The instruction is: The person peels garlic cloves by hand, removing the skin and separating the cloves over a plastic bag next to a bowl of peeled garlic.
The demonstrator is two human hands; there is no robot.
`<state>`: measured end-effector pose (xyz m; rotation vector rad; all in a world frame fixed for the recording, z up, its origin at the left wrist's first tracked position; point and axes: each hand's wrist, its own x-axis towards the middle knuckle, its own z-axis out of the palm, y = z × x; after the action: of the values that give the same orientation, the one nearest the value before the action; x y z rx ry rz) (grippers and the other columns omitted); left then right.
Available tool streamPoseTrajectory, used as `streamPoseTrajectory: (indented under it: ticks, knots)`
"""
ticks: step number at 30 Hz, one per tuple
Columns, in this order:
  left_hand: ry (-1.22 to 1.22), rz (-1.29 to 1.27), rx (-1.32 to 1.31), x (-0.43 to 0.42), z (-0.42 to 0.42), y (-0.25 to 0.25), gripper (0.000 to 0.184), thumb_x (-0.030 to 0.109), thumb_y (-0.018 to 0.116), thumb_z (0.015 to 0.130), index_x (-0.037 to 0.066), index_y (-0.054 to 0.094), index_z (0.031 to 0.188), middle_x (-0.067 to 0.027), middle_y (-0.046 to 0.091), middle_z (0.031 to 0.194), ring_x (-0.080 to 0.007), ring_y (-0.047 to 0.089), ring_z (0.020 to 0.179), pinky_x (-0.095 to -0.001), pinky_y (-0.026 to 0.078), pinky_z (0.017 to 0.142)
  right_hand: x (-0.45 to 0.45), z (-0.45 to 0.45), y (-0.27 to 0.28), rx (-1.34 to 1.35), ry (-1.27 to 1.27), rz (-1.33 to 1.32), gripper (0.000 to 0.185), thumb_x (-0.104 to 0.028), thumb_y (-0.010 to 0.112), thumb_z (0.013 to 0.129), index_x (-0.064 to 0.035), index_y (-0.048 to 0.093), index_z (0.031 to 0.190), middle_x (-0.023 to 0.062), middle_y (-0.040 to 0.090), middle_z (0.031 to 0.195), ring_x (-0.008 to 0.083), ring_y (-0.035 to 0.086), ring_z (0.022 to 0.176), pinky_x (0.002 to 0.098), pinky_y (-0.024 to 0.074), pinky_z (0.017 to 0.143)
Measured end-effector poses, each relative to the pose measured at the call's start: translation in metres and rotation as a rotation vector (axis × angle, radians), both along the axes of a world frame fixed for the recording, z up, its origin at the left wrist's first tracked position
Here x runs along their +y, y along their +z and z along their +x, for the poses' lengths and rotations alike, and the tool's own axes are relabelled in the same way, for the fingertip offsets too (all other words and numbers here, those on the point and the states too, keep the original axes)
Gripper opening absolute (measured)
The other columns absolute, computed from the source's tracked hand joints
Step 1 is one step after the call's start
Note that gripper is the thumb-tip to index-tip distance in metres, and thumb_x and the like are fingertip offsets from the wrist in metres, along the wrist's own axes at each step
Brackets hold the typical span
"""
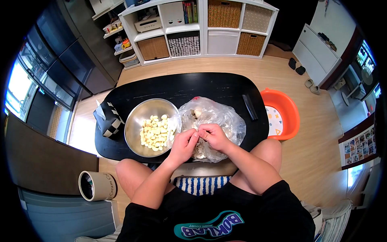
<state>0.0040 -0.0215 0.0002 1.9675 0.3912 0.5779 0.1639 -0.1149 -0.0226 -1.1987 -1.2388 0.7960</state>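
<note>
My left hand [185,146] and my right hand [213,138] meet at the fingertips over a clear plastic bag [236,128]. Both are closed in a pinch, and whatever lies between the fingers is too small to make out. Inside the open bag are whitish bulbs and papery skins. To its left stands a steel bowl [136,115] holding many pale, peeled cloves [154,131] that look like garlic. The bag's left edge overlaps the bowl's rim.
On the black table [177,86] are a checkered tissue box [111,119] at the left and a dark bar-shaped object [250,107] at the right. An orange tub [291,117] and a round bin [98,186] stand on the floor. White shelves [203,30] line the back.
</note>
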Motion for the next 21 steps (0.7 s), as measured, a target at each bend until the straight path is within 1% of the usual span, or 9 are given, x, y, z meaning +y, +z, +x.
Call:
streamPoseTrajectory:
  ticks: [5,8,12,15,17,21]
  knots:
    - [-0.006,-0.045,-0.001,0.0016,0.0005,-0.0056,0.03,0.02,0.047,0.105,-0.001,0.061,0.089,-0.005,0.059,0.071,-0.0122,0.053,0.064,-0.0286,0.044,0.061,-0.0005,-0.0052,0.0061,0.155,0.047,-0.027,0.036,-0.029,0.06,0.102,0.0008,0.064,0.084,0.0009,0.061,0.073,0.0066,0.052,0.071,0.0267,0.045,0.065]
    - [-0.013,-0.035,0.03,0.0035,0.0,-0.0051,0.03,0.02,0.047,0.105,-0.001,0.062,0.09,-0.0049,0.06,0.072,-0.0117,0.053,0.064,-0.0286,0.044,0.061,0.0019,-0.0032,-0.0029,0.197,0.053,-0.04,0.036,-0.031,0.059,0.103,0.0002,0.065,0.086,0.0009,0.063,0.075,0.0069,0.054,0.073,0.0264,0.046,0.067]
    - [-0.015,-0.037,-0.001,0.001,0.0006,-0.0045,0.031,0.021,0.047,0.105,-0.001,0.062,0.089,-0.0048,0.06,0.071,-0.0116,0.053,0.065,-0.0286,0.044,0.061,0.0011,-0.0032,-0.0009,0.191,0.047,-0.072,0.038,-0.034,0.06,0.102,-0.0002,0.066,0.086,0.001,0.064,0.076,0.0069,0.055,0.074,0.0262,0.0463,0.068]
    - [-0.011,-0.028,0.01,0.0006,0.0003,-0.0038,0.033,0.023,0.046,0.106,-0.001,0.061,0.089,-0.0043,0.059,0.072,-0.0111,0.052,0.065,-0.0282,0.043,0.061,0.0021,-0.0015,-0.0033,0.123,0.026,-0.061,0.038,-0.036,0.061,0.102,-0.0008,0.066,0.087,0.0005,0.064,0.075,0.0068,0.055,0.074,0.0261,0.0465,0.068]
    - [-0.008,-0.051,-0.007,0.0,0.0005,-0.0036,0.035,0.025,0.045,0.108,0.0,0.061,0.089,-0.0034,0.059,0.072,-0.0108,0.052,0.066,-0.0275,0.043,0.062,0.0023,-0.0022,-0.0015,0.186,0.017,-0.07,0.036,-0.034,0.062,0.101,-0.0009,0.067,0.086,0.0006,0.064,0.075,0.0067,0.056,0.074,0.026,0.0469,0.068]
    - [-0.021,-0.062,0.01,0.0027,-0.0008,-0.0079,0.037,0.027,0.044,0.108,0.001,0.061,0.09,-0.0027,0.058,0.073,-0.0105,0.051,0.067,-0.0269,0.043,0.063,0.0025,-0.0007,0.0008,0.181,0.015,-0.074,0.034,-0.031,0.064,0.101,-0.0009,0.067,0.086,0.0006,0.064,0.075,0.0069,0.057,0.074,0.0263,0.0477,0.068]
